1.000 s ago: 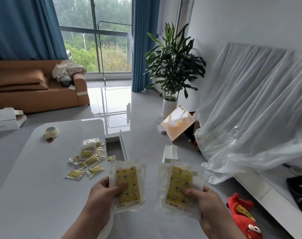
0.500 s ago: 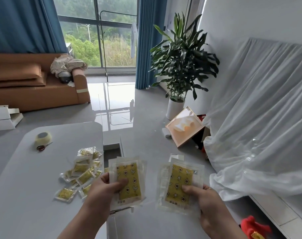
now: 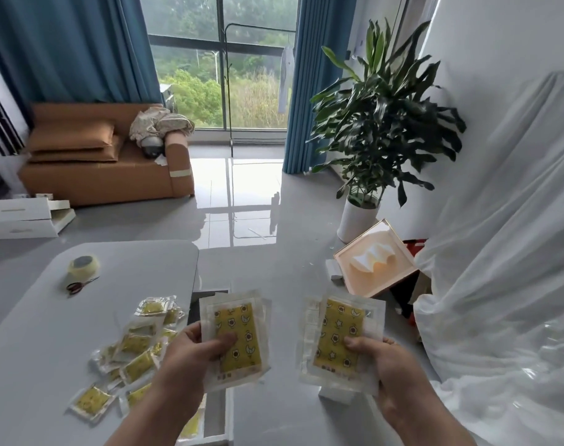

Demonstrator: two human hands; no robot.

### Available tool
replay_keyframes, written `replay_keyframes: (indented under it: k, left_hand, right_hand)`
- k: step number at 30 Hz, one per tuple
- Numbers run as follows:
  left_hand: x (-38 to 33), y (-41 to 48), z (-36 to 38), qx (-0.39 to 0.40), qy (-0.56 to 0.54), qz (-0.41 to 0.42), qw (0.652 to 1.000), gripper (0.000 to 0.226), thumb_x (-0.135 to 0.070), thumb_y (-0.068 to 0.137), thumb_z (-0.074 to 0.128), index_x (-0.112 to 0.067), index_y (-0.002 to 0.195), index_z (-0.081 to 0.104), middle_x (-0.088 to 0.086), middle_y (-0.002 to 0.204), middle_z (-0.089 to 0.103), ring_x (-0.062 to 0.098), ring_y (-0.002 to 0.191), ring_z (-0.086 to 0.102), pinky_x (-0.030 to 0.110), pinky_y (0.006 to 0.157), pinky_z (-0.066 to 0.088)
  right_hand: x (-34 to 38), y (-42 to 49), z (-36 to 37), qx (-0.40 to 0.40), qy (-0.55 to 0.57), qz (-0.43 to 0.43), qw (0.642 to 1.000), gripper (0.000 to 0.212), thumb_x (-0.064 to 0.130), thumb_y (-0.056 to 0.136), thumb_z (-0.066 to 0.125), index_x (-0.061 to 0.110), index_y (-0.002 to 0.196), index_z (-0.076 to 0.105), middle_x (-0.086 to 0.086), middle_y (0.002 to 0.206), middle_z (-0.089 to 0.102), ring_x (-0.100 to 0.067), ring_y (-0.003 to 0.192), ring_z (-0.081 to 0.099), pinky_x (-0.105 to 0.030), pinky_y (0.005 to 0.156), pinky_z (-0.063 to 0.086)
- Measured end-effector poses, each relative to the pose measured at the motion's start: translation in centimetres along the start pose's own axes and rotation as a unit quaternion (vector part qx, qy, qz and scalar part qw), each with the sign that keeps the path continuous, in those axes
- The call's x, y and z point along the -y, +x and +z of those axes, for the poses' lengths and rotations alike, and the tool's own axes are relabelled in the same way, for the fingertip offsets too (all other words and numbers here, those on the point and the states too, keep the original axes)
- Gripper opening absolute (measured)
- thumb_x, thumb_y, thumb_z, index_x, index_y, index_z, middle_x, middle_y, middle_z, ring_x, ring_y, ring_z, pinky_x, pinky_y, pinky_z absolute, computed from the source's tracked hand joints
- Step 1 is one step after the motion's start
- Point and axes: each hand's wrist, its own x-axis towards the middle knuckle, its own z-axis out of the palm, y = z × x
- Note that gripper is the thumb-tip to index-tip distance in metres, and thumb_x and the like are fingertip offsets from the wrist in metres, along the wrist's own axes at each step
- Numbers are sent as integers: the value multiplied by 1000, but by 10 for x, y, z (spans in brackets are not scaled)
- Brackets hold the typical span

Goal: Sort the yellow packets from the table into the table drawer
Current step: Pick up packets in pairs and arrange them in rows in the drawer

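While the left hand [image 3: 190, 358] and right hand [image 3: 390, 362] pinch yellow packets [image 3: 239, 320] (flowers, moons, stars), any lettering seems illegibly blurred.

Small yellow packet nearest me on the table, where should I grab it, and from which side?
Pinch the clear sealed border of the small yellow packet, coming from above at its near-left edge. It lies flat on the table, and other packets crowd its far-right side, so that edge probably gives fingers most room.
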Motion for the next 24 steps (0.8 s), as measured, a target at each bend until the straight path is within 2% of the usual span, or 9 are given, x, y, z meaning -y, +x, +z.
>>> replay_keyframes:
  k: [4, 7, 10, 13, 15, 18, 22, 24]
  left_hand:
    - [-4, 50, 53, -27, -6, 5, 1000, 37, 3, 68, 71, 6, 105, 65, 28, 100, 71, 45, 89, 70, 58, 79, 56]
    - [-7, 83, 87, -35, -13, 14, 999, 37, 1, 66, 71, 6, 102, 66, 26, 97, 72, 41, 85, 72, 50, 70, 58]
    - [-9, 109, 107, -44, -17, 22, 999, 36, -1, 67, 72, 6, 103, 67, 26, 97, 72, 41, 86, 72, 47, 68, 59]
    - [-16, 132, 114, -67, -22, 27, 997, 25, 2, 76, 69, 6, 100, 68, 26, 96, 73, 40, 83, 72, 46, 65, 60]
    - [-21, 149, 113, -87, -26, 26, 996, 20, 5, 80, 66, 6, 100, 67, 25, 95, 73, 39, 82, 73, 44, 62, 60]
    - [-28, 177, 108, -109, -33, 21, 993, 22, 4, 79, 67, 7, 101, 67, 26, 96, 73, 41, 87, 72, 46, 66, 60]
    - [-44, 228, 99, -145, -41, 23, 988, 20, 4, 82, 65, 8, 101, 68, 27, 97, 72, 41, 85, 72, 50, 72, 59]
    - [-54, 257, 92, -159, -47, 23, 986, 17, 5, 83, 64, 8, 100, 68, 27, 95, 72, 40, 81, 72, 48, 67, 60]
  right_hand:
    - [51, 62, -18, 16, -23, 5, 1000, 43, -6, 64, 65, -7, 107, 67, -27, 99, 73, -45, 89, 71, -52, 71, 58]
    - [81, 103, -28, 32, -30, 13, 999, 29, -12, 76, 60, -6, 104, 67, -27, 99, 73, -45, 88, 71, -50, 67, 59]
    - [101, 140, -30, 43, -36, 29, 998, 28, -12, 78, 59, -6, 103, 68, -27, 99, 73, -44, 87, 72, -48, 66, 60]
    - [114, 174, -23, 53, -45, 43, 997, 34, -9, 68, 63, -6, 101, 68, -27, 97, 73, -44, 85, 72, -49, 68, 59]
    - [122, 196, -14, 60, -53, 50, 996, 28, -11, 72, 61, -5, 97, 69, -26, 94, 74, -42, 80, 73, -48, 66, 59]
    - [132, 230, 3, 68, -68, 61, 993, 21, -12, 80, 59, -4, 97, 69, -25, 93, 74, -41, 79, 74, -48, 66, 58]
    - [142, 290, 38, 78, -100, 73, 989, 21, -13, 79, 61, -5, 97, 68, -26, 92, 74, -41, 77, 73, -48, 65, 59]
    - [145, 324, 61, 78, -118, 73, 987, 21, -13, 77, 62, -6, 96, 68, -26, 91, 74, -41, 76, 73, -50, 68, 59]
